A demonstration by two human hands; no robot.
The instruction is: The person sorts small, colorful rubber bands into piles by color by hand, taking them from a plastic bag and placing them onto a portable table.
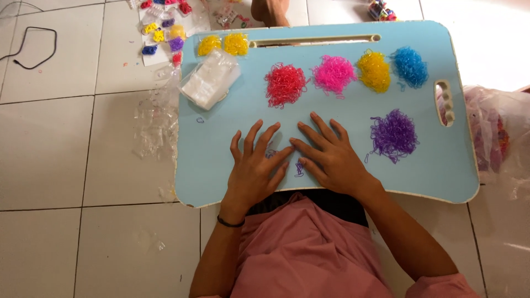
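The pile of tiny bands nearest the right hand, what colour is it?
Purple pile, seen in the head view.

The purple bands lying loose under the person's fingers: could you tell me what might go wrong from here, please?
1. The few purple bands lie near the lap tray's front edge; a sweep of the right hand might push them off.
2. The purple pile sits close by and could get scattered.

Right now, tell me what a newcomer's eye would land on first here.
The bright heaps of tiny rubber bands on the light blue lap tray: red heap, pink heap, yellow heap and blue heap in a row, with a purple heap below. Next, the left hand and right hand lie flat on the tray's near edge.
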